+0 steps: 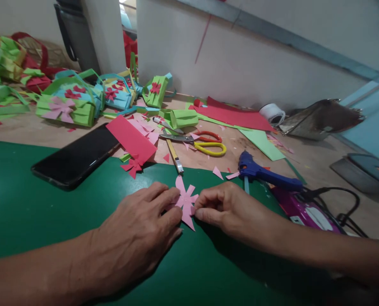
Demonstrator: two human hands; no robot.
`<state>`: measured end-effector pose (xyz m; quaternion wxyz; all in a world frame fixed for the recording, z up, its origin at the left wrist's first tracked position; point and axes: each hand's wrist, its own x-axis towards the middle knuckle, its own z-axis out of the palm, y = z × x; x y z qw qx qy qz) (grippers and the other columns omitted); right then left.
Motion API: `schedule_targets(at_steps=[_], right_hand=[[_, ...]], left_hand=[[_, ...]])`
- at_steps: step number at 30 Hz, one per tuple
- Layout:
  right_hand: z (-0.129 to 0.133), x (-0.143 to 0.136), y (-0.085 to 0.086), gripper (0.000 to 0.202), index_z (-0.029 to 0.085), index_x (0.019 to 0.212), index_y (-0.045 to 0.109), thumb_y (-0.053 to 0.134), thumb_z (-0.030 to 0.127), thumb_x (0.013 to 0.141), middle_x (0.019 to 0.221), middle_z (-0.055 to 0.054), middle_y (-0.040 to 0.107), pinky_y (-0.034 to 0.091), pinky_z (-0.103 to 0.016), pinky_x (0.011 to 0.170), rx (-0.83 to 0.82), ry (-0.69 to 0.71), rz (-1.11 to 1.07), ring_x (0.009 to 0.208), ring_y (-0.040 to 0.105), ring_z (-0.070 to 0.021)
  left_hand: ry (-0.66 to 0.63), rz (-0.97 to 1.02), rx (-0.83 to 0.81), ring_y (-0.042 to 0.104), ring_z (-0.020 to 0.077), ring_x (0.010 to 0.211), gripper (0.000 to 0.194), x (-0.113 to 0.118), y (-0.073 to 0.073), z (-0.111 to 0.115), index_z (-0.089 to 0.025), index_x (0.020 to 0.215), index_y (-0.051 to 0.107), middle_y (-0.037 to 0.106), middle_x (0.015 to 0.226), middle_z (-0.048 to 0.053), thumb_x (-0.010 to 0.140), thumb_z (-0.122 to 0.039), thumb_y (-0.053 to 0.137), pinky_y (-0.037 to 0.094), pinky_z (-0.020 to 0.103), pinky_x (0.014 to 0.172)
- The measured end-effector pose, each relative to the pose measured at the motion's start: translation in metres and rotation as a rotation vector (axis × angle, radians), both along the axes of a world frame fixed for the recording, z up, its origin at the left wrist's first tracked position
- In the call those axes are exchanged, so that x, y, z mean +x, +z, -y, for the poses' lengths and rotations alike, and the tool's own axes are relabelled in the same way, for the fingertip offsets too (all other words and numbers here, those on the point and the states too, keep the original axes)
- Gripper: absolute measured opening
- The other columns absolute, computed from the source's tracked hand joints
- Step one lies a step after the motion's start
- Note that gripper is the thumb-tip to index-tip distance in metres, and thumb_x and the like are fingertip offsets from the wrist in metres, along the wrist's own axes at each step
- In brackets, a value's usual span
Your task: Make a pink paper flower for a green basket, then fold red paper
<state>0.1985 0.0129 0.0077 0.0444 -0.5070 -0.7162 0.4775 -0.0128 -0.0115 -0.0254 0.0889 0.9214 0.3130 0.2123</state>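
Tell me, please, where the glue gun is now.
In the head view, the glue gun lies right of centre, just beyond the right hand, beside the purple item.

Left fingers bent, right fingers pinched

Paper flower between left hand and right hand, phone beyond left hand, cutter ahead between hands, scissors behind cutter, glue gun beyond right hand.
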Motion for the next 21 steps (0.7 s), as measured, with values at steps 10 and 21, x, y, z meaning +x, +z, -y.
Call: schedule_targets(at_steps=[10,21], right_hand=[[0.001,-0.013,0.007,0.006,0.016,0.069,0.060,0.056,0.016,0.073,0.053,0.007,0.044,0.024,-0.021,0.044,-0.084,-0.150,-0.097,0.049,0.034,-0.0068],[0.004,-0.013,0.011,0.011,0.016,0.066,0.061,0.057,0.017,0.076,0.049,0.007,0.047,0.029,-0.018,0.042,-0.121,-0.239,-0.083,0.043,0.040,-0.0054]], left_hand=[[0.006,0.018,0.083,0.055,0.0244,0.095,0.018,-0.001,-0.001,0.000,-0.016,0.091,0.063,0.063,0.097,0.011,0.092,-0.021,0.045,0.052,0.040,0.077],[0.003,0.004,0.057,0.055,0.0236,0.093,0.016,-0.001,0.000,-0.001,-0.017,0.089,0.062,0.063,0.094,0.009,0.092,-0.021,0.046,0.051,0.040,0.079]])
